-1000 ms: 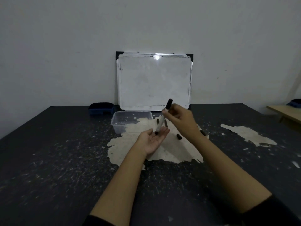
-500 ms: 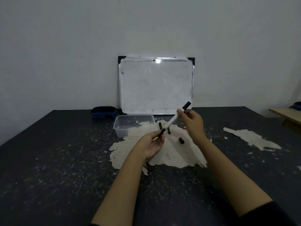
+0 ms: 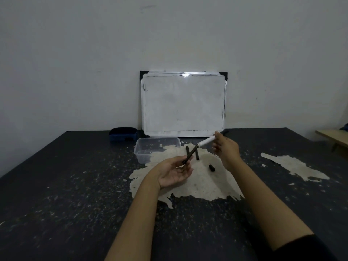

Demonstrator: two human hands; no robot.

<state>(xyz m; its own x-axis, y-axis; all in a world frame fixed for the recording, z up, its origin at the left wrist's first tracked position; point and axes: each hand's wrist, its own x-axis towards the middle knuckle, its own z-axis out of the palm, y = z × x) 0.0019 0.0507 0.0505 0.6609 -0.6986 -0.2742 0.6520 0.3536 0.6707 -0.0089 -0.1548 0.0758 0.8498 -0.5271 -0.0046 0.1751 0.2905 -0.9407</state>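
Spotter: white-barrelled marker with black ends point(image 3: 206, 142), where?
Logger: mid-air above dark speckled tabletop point(image 3: 75, 185), between both hands. Long axis slopes from near-left up to far-right.
Spotter: grips?
Logger: left hand point(image 3: 173, 173), palm up, nearer; its fingers point(image 3: 185, 170) pinch the low dark end. Farther off, right hand point(image 3: 227, 149) curls round the white barrel. Pull, I judge, runs along that axis.
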